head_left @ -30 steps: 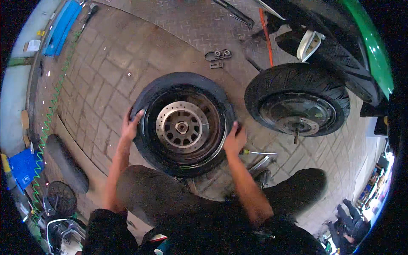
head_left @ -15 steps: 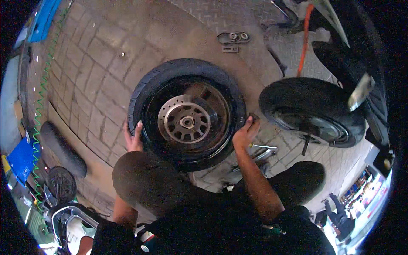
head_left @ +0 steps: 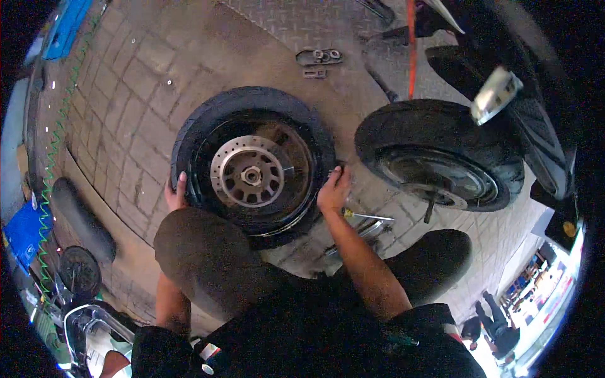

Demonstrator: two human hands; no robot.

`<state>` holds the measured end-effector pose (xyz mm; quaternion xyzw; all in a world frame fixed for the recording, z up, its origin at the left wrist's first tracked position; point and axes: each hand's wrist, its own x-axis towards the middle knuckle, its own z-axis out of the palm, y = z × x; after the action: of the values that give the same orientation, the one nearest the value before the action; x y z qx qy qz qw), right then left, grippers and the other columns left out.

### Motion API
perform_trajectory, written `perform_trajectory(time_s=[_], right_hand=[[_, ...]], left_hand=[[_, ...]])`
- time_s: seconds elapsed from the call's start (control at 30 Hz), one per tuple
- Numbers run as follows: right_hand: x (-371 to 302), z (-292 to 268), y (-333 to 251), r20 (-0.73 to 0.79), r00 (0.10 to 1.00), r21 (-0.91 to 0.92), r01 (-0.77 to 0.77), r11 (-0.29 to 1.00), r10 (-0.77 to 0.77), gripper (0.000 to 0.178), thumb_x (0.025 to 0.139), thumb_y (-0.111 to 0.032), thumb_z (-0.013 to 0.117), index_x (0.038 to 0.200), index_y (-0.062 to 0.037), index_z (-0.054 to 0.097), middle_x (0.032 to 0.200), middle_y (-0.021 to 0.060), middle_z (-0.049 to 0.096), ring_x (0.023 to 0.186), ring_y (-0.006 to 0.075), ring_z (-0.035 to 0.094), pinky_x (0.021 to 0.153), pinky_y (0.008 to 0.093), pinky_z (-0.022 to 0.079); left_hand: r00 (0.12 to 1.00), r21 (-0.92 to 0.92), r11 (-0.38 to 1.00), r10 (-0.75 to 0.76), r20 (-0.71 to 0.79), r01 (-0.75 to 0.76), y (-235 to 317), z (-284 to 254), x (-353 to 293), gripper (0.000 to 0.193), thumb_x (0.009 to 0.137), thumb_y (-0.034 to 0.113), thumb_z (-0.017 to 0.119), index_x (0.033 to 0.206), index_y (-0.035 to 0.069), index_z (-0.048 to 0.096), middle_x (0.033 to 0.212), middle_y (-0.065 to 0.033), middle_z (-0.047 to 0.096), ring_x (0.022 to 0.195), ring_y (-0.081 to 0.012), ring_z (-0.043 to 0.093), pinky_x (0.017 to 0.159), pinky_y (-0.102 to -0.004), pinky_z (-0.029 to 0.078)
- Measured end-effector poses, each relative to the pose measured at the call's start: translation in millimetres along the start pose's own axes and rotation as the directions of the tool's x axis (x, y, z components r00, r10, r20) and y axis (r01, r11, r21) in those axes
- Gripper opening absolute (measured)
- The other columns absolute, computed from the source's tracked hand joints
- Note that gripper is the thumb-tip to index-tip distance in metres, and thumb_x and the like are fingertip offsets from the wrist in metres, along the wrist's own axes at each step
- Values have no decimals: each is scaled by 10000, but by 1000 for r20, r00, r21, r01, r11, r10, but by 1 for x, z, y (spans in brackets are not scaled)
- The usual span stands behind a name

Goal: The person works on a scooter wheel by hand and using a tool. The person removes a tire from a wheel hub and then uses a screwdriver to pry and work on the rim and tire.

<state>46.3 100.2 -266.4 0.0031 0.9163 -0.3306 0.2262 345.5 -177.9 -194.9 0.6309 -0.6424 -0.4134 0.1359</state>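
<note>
A motorcycle wheel [head_left: 251,104] with a black tyre lies flat on the paving in front of my knees. Its perforated brake disc [head_left: 220,154] faces up around the hub. My left hand [head_left: 176,192] grips the tyre's left edge, thumb on top and the other fingers against the outer side. Against the right edge, my right hand [head_left: 334,189] is closed on the tyre; a small dark patch shows at its fingertips, too unclear to name. A screwdriver [head_left: 365,216] with a yellowish handle lies beside my right wrist.
A second wheel [head_left: 403,120] stands tilted at the right, next to a motorcycle body. Metal parts [head_left: 318,58] lie beyond the tyre. A black seat-like pad [head_left: 82,217] and green coiled hose [head_left: 47,208] are at the left. Another person [head_left: 498,327] is at the lower right.
The whole view has shifted, so the wheel, my hands and the surroundings sit further left in the picture. Both hands remain at the tyre's edges.
</note>
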Motion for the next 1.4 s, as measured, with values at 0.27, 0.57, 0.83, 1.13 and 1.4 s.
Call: perform_trajectory(time_s=[0.27,0.57,0.83,1.13,1.4], right_hand=[[-5,-18,-17,0,998,73,57,996,-57,657,1056,-448,427,1414,102,455,1410,369,488,1322,534,443,1153,503,333],[-18,-75,31,334,871,-293,458,839,-359,689,1020,-459,471,1406,110,431,1432,346,458,1261,505,497,1096,552,374],[24,-125,70,978,-25,39,997,64,-208,608,852,-358,696,1366,-77,533,1365,211,557,1249,395,556,1069,533,436],[18,-140,-28,979,-126,113,990,87,158,550,710,-135,763,1234,-123,595,998,190,678,907,386,706,780,509,565],[-29,-190,-204,991,-54,52,998,18,120,508,673,-124,765,1163,-60,643,780,200,704,763,409,708,699,518,564]], left_hand=[[976,-301,932,-172,132,204,23,-1,-8,746,878,497,748,1362,-45,579,1288,-142,643,1158,-247,605,1049,-364,438],[970,-311,921,-203,132,235,13,-6,-3,894,847,556,759,1414,-85,501,1354,-188,594,1228,-267,564,1088,-366,400],[956,-331,900,-238,172,284,13,-8,-7,1022,811,557,782,1487,-99,384,1403,-238,545,1247,-297,571,1081,-377,421],[975,-164,974,-123,183,154,9,-16,1,926,809,634,732,1399,-50,530,1338,-209,625,1237,-302,595,1082,-382,419],[978,174,971,-183,104,163,18,-23,-9,1163,714,840,649,1443,-52,485,1376,-287,579,1320,-389,537,1124,-441,385]])
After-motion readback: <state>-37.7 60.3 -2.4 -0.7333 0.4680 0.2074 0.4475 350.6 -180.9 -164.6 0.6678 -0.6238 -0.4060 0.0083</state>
